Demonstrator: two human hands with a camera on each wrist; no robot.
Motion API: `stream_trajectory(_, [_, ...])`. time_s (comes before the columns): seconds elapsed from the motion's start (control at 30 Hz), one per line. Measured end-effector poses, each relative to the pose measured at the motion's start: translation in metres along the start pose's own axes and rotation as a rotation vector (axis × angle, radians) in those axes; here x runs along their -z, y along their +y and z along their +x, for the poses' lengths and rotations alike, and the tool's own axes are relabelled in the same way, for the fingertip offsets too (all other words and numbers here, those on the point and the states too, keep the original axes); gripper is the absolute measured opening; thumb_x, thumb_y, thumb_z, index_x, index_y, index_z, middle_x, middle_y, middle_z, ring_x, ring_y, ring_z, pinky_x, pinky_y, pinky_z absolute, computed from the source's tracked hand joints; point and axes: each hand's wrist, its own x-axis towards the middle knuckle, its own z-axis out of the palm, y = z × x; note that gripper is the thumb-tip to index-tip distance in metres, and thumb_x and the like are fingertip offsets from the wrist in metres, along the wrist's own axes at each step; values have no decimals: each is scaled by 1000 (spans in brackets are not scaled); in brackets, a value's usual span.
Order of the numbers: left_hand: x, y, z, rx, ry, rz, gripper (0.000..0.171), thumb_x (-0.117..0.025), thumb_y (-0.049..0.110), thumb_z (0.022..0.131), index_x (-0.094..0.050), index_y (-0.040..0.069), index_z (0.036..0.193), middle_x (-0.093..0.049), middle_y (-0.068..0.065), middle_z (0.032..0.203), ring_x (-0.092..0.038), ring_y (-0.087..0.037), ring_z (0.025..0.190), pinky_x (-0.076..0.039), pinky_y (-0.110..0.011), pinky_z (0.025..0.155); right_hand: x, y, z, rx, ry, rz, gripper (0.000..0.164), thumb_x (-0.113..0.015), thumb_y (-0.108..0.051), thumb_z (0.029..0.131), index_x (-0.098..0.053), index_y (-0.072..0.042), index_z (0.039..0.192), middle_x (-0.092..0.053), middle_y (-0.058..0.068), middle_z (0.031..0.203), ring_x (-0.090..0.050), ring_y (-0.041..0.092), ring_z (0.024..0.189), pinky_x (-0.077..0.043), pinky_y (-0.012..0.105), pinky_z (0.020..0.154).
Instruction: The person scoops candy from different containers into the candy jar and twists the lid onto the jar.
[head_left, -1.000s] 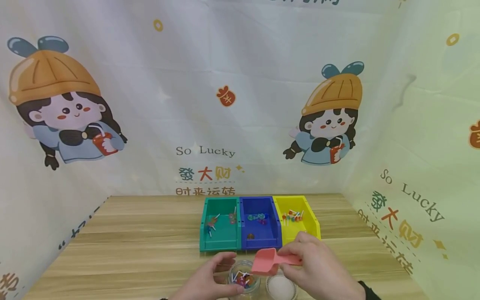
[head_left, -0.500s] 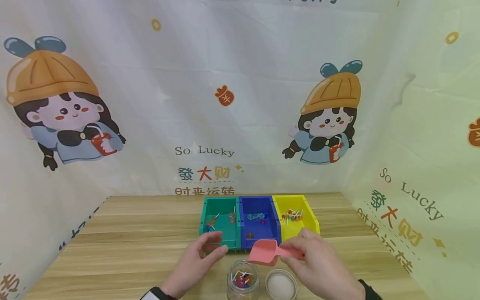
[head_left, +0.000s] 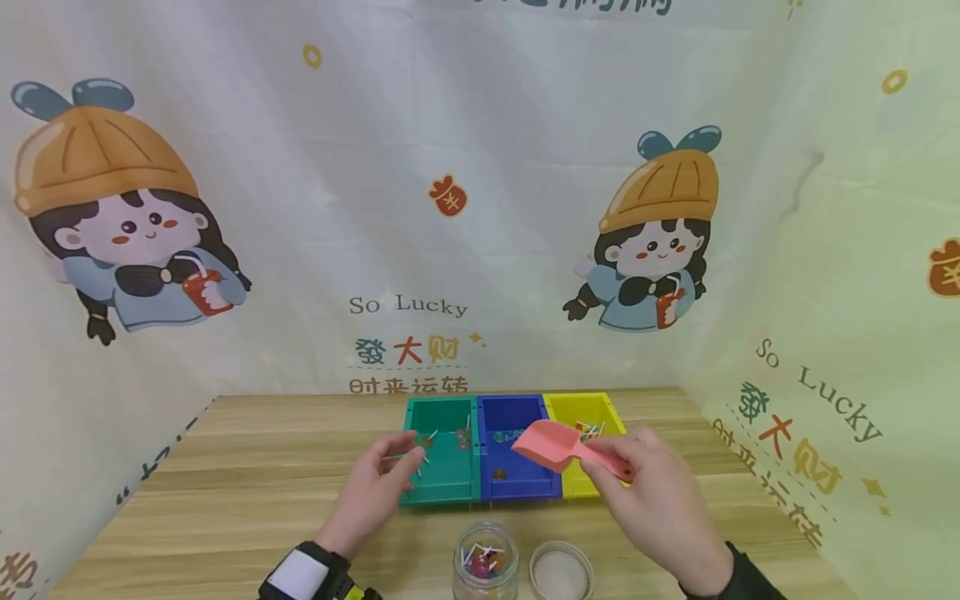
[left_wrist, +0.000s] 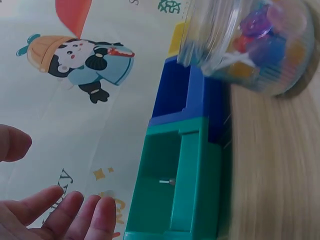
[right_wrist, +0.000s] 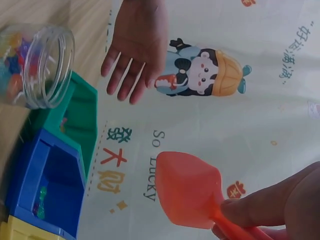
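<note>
My right hand (head_left: pixel 660 504) pinches the handle of a pink scoop (head_left: pixel 551 446) between thumb and fingers. The scoop hovers over the front of the blue bin (head_left: pixel 517 487), and its bowl looks bare in the right wrist view. My left hand (head_left: pixel 371 492) is raised near the green bin (head_left: pixel 442 492), holding nothing; the right wrist view shows its fingers extended. Between the hands, closer to me, stands a lidless clear jar (head_left: pixel 485 575) with colourful candies and white sticks inside. A round lid (head_left: pixel 561 571) lies to its right.
A yellow bin (head_left: pixel 581 485) adjoins the blue one on the right, partly behind the scoop. Small lollipops (head_left: pixel 590 430) lie in it, and a few candies are in the green and blue bins. A printed cloth (head_left: pixel 525 250) hangs behind the wooden table (head_left: pixel 285 475).
My left hand has let go of the jar and moved up and left toward the green bin. My right hand has lifted the scoop away from the jar, up over the bins.
</note>
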Motion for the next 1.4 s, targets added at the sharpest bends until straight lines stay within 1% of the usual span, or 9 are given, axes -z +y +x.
stream_trajectory(0.2, [7,-5,14,13,53,40,48,-58,30,115,-57,3,155,-62,-24,149,-66,-35,128,-65,-40,94,6,9,7,9,46,-4,28,-86,-21,97,-84,-6,120,-65,7,96,-52,18,81,-38,26,64])
stream_trajectory(0.43, [11,-21,30,22,115,167,48,-55,27,114,-58,-1,152,-67,-27,140,-67,-37,122,-62,-44,92,9,25,19,-42,54,-10,32,-81,-26,101,-82,-3,124,-66,10,96,-53,21,82,-41,27,63])
stream_trajectory(0.63, [8,-34,42,72,122,218,55,-52,31,115,-52,-4,157,-65,-30,142,-65,-42,127,-58,-54,100,7,42,29,-120,24,-21,39,-77,-30,104,-79,-2,130,-71,14,109,-57,24,89,-44,30,68])
stream_trajectory(0.8, [5,-42,50,65,113,267,56,-50,29,115,-53,-10,155,-66,-34,141,-65,-45,128,-55,-61,106,3,55,37,-168,-4,-55,38,-77,-28,104,-78,-1,131,-70,16,108,-57,26,88,-44,32,66])
stream_trajectory(0.9, [4,-47,53,60,112,277,54,-50,26,114,-54,-11,153,-66,-35,142,-65,-47,129,-55,-63,108,-1,62,41,-179,-21,-79,37,-76,-27,105,-78,1,130,-67,16,103,-55,26,85,-42,32,63])
stream_trajectory(1.03, [2,-50,55,70,121,269,52,-49,25,115,-57,-9,152,-66,-35,142,-66,-46,128,-57,-61,106,-8,72,47,-179,-41,-109,35,-76,-24,104,-78,1,129,-67,16,101,-55,25,82,-42,32,62])
stream_trajectory(1.17, [0,-50,55,72,126,246,49,-51,26,115,-60,-7,151,-69,-32,140,-68,-43,125,-59,-58,103,-17,82,53,-148,-53,-163,30,-77,-22,103,-80,-2,124,-76,19,110,-61,25,82,-51,35,66])
stream_trajectory(1.27, [-1,-49,55,58,122,244,48,-53,25,115,-61,-8,149,-69,-33,142,-66,-48,131,-57,-61,107,-26,87,56,-136,-80,-215,22,-77,-20,102,-83,-5,117,-78,19,111,-62,26,84,-52,38,71])
stream_trajectory(1.4, [-3,-49,54,55,118,247,47,-54,23,114,-62,-6,149,-64,-32,148,-58,-52,144,-48,-66,118,-37,91,58,-149,-114,-263,15,-78,-17,100,-84,-7,109,-75,15,104,-59,27,86,-52,41,74])
